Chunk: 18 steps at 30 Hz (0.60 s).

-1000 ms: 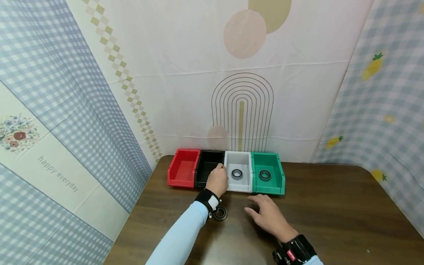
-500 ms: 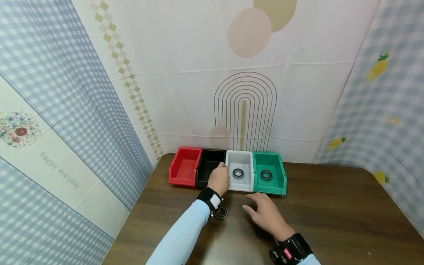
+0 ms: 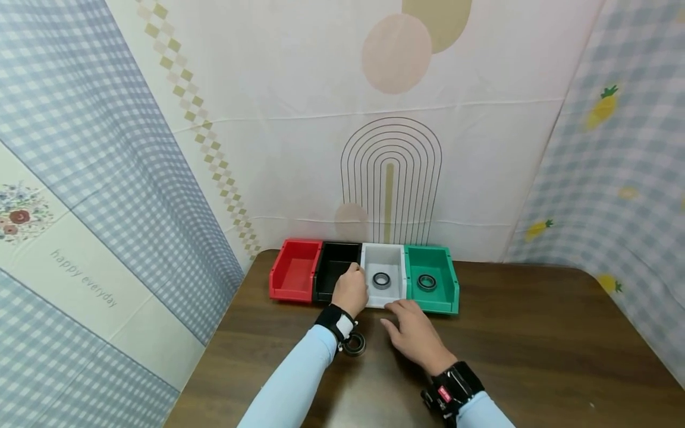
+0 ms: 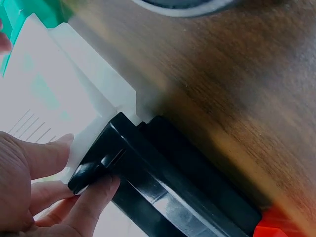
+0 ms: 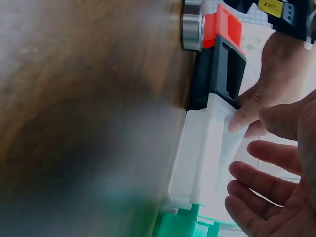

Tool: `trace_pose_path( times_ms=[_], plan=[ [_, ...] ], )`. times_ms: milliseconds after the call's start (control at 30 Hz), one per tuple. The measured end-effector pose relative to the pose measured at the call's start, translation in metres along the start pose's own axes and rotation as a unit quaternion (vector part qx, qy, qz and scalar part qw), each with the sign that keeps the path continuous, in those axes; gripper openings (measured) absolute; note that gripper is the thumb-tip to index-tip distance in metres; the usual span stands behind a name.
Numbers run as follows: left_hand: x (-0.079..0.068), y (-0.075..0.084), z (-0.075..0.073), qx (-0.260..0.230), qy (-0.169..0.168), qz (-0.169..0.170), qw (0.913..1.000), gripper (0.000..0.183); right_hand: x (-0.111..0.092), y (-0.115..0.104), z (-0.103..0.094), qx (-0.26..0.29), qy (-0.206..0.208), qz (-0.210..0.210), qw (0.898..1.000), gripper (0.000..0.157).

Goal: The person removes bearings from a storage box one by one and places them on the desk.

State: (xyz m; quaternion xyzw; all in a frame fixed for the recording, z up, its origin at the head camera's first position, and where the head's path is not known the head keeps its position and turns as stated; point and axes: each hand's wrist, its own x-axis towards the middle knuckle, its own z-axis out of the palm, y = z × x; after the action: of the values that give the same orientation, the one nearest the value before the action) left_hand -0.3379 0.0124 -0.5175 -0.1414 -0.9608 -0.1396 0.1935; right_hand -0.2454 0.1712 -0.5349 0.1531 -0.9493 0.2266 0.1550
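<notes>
My left hand point(image 3: 350, 291) pinches the wall of the black bin point(image 3: 337, 261) where it meets the white bin point(image 3: 385, 255). In the left wrist view, the thumb lies on the white bin's side and the fingers reach over the black wall. My right hand point(image 3: 414, 336) is at the front edge of the white and green bins, fingers spread and holding nothing; contact cannot be made out. One bearing point(image 3: 375, 280) lies flat in the white bin and another bearing point(image 3: 420, 282) in the green bin point(image 3: 430, 258). A third bearing point(image 3: 355, 353) rests on the table beside my left wrist, partly covered.
A red bin point(image 3: 296, 270) forms the left end of the row, side by side with the others. Behind the bins hangs a patterned cloth point(image 3: 299, 178). The brown wooden table point(image 3: 535, 333) extends to the right and toward the front.
My right hand has shifted left and slightly forward, closer to the white bin. The left hand stays on the black bin's wall. Bins and bearings keep their places.
</notes>
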Motion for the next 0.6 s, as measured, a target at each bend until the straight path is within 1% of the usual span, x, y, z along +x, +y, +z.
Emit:
trace_pose_path(
  times_ms=[133, 233, 367, 600],
  plan=[
    [0.001, -0.002, 0.002, -0.004, -0.002, 0.006, 1.0, 0.027, 0.008, -0.003, 0.006, -0.02, 0.017, -0.029, 0.999, 0.035],
    [0.002, -0.002, 0.002, -0.001, -0.005, 0.011, 0.9999, 0.028, 0.015, -0.006, 0.01, -0.022, 0.022, -0.036, 0.999, 0.041],
    [0.002, -0.002, 0.0, 0.002, 0.0, 0.02, 0.9998, 0.029, 0.024, -0.007, 0.017, -0.023, 0.023, -0.028, 0.999, 0.045],
    [0.001, -0.005, -0.001, 0.013, 0.001, 0.032, 0.9994, 0.029, 0.035, -0.006, 0.029, -0.022, 0.02, -0.014, 0.999, 0.042]
  ],
)
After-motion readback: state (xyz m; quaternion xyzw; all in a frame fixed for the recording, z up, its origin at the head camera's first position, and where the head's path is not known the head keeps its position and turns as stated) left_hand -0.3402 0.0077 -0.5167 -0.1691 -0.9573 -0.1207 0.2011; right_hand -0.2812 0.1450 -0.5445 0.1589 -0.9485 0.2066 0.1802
